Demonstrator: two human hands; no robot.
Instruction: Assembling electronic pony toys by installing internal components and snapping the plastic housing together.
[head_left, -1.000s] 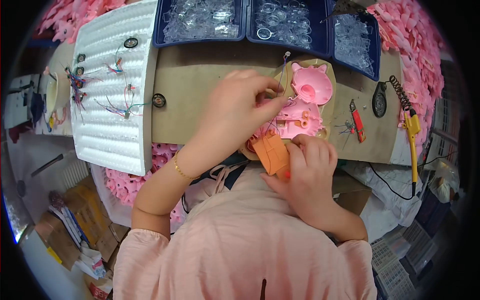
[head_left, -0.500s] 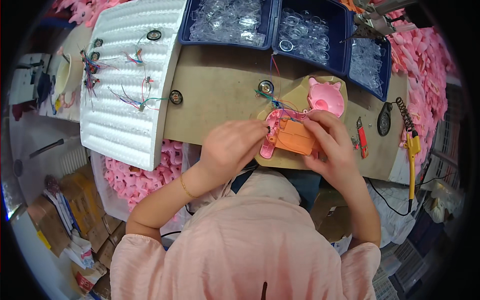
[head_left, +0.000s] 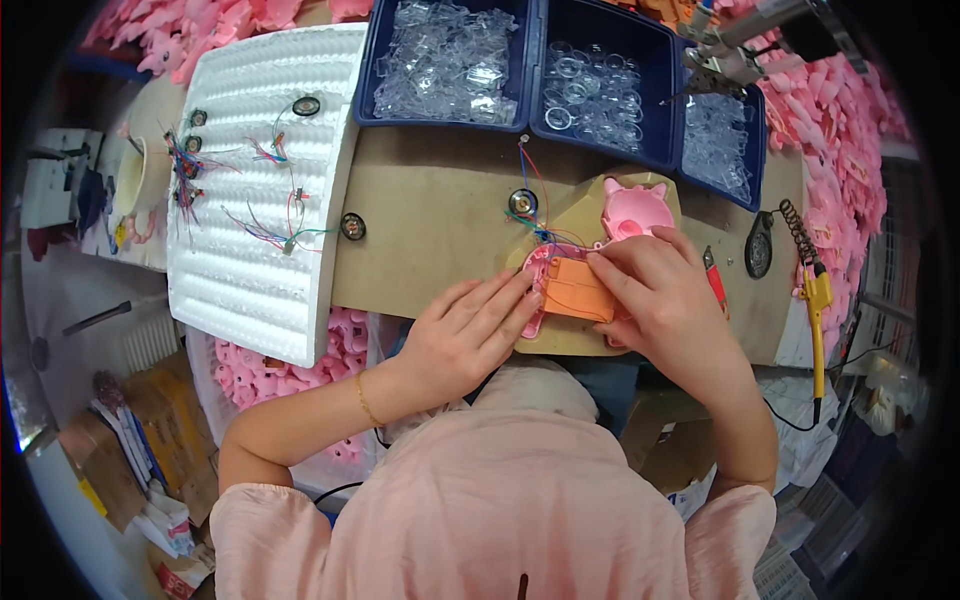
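A pink plastic toy half-shell (head_left: 534, 325) lies on a tan fixture block (head_left: 570, 345) at the table's front edge. An orange plastic box (head_left: 580, 289) with a thin wire across it sits in the shell. My left hand (head_left: 465, 340) has its fingers stretched out, the tips against the shell's left edge; its thumb is mostly hidden. My right hand (head_left: 665, 305) grips the orange box's right end between thumb and fingers. Thin coloured wires run from the shell's top to a small round speaker (head_left: 523, 203). Above my right hand shows the shell's pink rounded head part (head_left: 637, 212).
Blue bins (head_left: 527, 118) of clear plastic parts stand at the back. On the left, a white foam sheet (head_left: 250, 270) carries wired speakers. A red-handled cutter (head_left: 715, 278) and yellow soldering iron (head_left: 818, 292) lie right. Pink parts (head_left: 840, 150) are heaped far right.
My left hand has gone from a pinch at the shell's left edge to fingers stretched along it. My right hand still grips the box's right end. The whole view has shifted slightly.
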